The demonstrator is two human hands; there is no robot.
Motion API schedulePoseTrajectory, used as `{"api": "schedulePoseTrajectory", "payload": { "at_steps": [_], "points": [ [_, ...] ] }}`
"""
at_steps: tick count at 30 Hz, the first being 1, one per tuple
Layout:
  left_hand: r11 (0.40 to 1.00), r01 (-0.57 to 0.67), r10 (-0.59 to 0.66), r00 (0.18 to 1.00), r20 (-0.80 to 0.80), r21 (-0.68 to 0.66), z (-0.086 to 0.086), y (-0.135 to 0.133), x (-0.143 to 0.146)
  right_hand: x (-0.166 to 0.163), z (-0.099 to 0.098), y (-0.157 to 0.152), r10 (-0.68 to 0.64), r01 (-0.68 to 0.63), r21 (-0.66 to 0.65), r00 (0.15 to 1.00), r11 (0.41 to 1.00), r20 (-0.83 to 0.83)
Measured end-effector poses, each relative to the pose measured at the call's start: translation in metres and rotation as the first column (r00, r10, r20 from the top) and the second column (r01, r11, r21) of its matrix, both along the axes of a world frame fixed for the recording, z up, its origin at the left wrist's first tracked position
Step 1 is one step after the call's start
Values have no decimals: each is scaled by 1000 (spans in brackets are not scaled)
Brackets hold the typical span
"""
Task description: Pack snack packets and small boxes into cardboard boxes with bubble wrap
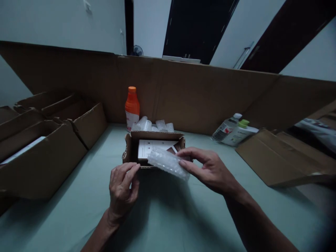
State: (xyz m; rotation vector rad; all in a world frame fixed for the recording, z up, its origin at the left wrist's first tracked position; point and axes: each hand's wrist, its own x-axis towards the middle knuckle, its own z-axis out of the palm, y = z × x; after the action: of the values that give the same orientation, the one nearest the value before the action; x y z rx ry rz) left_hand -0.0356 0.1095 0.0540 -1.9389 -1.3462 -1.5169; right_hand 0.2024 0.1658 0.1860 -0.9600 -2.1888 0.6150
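A small open cardboard box (128, 148) stands in the middle, with a white printed box (144, 147) inside it. My right hand (207, 168) pinches a rolled piece of bubble wrap (168, 162) between thumb and fingers. This roll hangs tilted over the near rim of the cardboard box and hides part of the white box. At the near left corner, my left hand (123, 189) has its bent fingers closed on the cardboard rim. Behind the box lie several more bubble wrap rolls (147, 125).
An orange bottle (132, 105) stands behind the box. To the right, a clear bottle (227, 127) and a white bottle with a green cap (240, 133) lean near a cardboard box (286, 157). Larger open boxes (47, 164) line the left. A tall cardboard panel (194, 94) closes the back.
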Motion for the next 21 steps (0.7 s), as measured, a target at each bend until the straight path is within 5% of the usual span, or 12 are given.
{"api": "schedulePoseTrajectory", "payload": {
  "at_steps": [8, 14, 21],
  "points": [
    [998, 52, -52, 998, 23, -31, -4, -5, -1, -68, 8, 37, 19, -30, 32, 958, 999, 287],
    [997, 68, -67, 997, 45, -41, -3, 0, -1, -121, 19, 60, -6, -85, 111, 768, 990, 641],
    [994, 78, -74, 996, 54, -73, -3, 2, -3, -156, 14, 71, 153, -212, 14, 749, 977, 645]
  ]
}}
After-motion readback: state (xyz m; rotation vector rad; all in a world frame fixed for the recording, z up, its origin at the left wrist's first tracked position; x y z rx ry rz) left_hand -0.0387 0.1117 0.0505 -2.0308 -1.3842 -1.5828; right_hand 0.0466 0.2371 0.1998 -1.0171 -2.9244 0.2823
